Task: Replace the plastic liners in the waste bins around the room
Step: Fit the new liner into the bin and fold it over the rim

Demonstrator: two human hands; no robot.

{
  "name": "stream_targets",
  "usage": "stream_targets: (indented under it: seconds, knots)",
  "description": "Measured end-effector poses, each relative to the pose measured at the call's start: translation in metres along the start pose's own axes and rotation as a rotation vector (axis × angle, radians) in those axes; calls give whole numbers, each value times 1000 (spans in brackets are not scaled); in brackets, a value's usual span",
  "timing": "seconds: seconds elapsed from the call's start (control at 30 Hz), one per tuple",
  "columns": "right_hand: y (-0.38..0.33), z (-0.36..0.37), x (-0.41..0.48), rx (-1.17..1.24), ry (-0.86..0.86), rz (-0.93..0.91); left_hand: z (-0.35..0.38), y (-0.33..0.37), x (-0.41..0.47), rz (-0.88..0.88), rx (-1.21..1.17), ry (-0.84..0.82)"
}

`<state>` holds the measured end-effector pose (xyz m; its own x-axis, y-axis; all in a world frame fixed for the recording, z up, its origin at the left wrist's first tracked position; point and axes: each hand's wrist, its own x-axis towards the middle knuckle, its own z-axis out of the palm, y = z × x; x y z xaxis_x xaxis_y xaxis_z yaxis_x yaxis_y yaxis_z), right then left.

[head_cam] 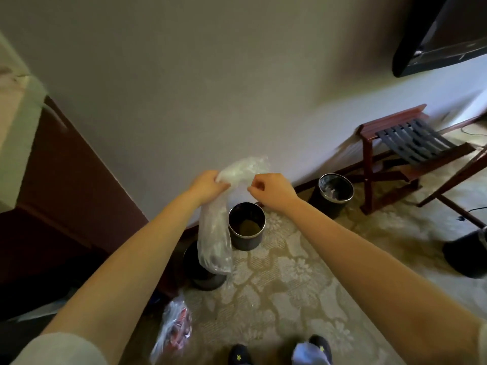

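I hold a clear plastic liner up in front of the wall. My left hand grips its bunched top, and the rest hangs down limp. My right hand pinches the liner's upper edge just to the right. Below my hands stands a dark round bin with a metal rim and no liner inside. A second dark bin stands partly hidden behind the hanging liner. A third bin with plastic in it sits by the wall to the right.
A tied clear bag of rubbish lies on the patterned carpet near my feet. A wooden folding luggage rack stands at the right, another dark bin at the right edge. Dark wooden furniture fills the left.
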<state>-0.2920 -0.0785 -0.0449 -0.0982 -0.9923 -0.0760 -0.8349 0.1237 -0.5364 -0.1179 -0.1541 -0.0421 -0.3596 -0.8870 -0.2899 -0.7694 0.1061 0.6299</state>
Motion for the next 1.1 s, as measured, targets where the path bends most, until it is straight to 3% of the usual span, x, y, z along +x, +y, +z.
stream_targets:
  seconds: [0.13, 0.27, 0.4, 0.57, 0.73, 0.9, 1.1]
  knots:
    - [14, 16, 47, 169, -205, 26, 9, -3, 23, -60, -79, 176]
    - [26, 44, 87, 582, -401, 143, 34, -20, 33, -171, -124, 257]
    - [37, 83, 117, 758, -603, 207, 70, -41, 32, -272, -134, 305]
    - [42, 119, 142, 920, -509, 119, 111, -68, 44, -377, -155, 377]
    - [48, 167, 170, 897, -538, 57, 143, -117, 65, -447, -185, 437]
    - [68, 241, 193, 877, -538, 28, 174, -194, 100, -476, -175, 513]
    - [102, 372, 227, 892, -500, -14, 232, -313, 150, -462, 19, 614]
